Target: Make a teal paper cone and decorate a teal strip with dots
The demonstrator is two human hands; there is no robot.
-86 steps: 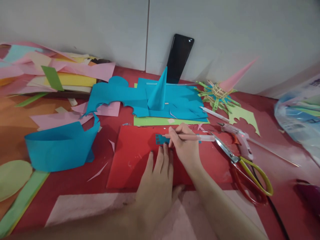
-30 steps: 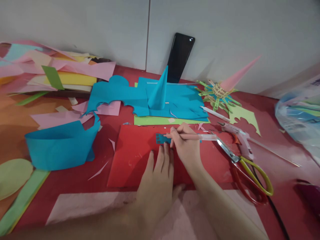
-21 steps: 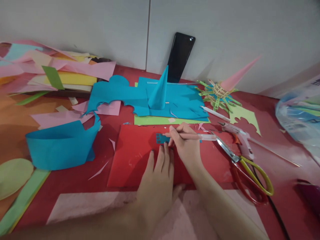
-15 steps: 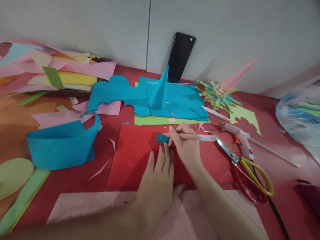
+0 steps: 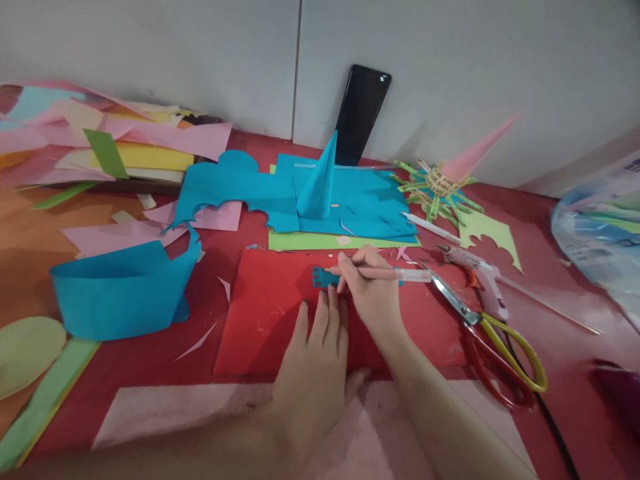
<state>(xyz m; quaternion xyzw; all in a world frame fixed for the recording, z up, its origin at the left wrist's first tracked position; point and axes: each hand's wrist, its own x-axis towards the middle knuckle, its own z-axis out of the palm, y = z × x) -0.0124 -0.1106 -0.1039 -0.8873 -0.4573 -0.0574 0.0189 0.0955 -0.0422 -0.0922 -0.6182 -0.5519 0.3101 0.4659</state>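
1. Right hand (image 5: 374,287) grips a pen (image 5: 385,273), its tip at a marked blue strip (image 5: 319,279).
2. Left hand (image 5: 315,353) lies flat, fingers extended, fingertips at the strip's lower edge.
3. The strip rests on a red sheet (image 5: 265,320), partly hidden.
4. Scissors (image 5: 469,315) and glue gun (image 5: 483,273) lie rightward; beyond stands a blue cone (image 5: 319,190).

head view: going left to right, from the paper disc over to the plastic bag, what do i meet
Pale green paper disc, blue paper loop, left hand, right hand gripping a pen, scissors, clear plastic bag.
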